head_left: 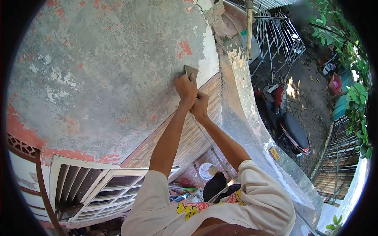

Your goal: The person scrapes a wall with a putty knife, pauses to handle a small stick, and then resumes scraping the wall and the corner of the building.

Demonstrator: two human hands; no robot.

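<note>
A metal scraper [191, 72] lies with its blade flat against a grey wall [110, 67] that has patches of worn red and white paint. My left hand [186, 89] is closed around the scraper's handle just below the blade. Directly under it is my right hand [201, 106], pressed against the left and closed on the lower end of the handle, which the fingers hide. Both arms reach up from my white short sleeves.
A brown slatted panel [197, 133] runs below the hands and a white louvred window frame [98, 187] sits at lower left. Far below on the right stand a red motorbike [289, 126], metal racks [279, 35], a gate [338, 161] and green plants [356, 106].
</note>
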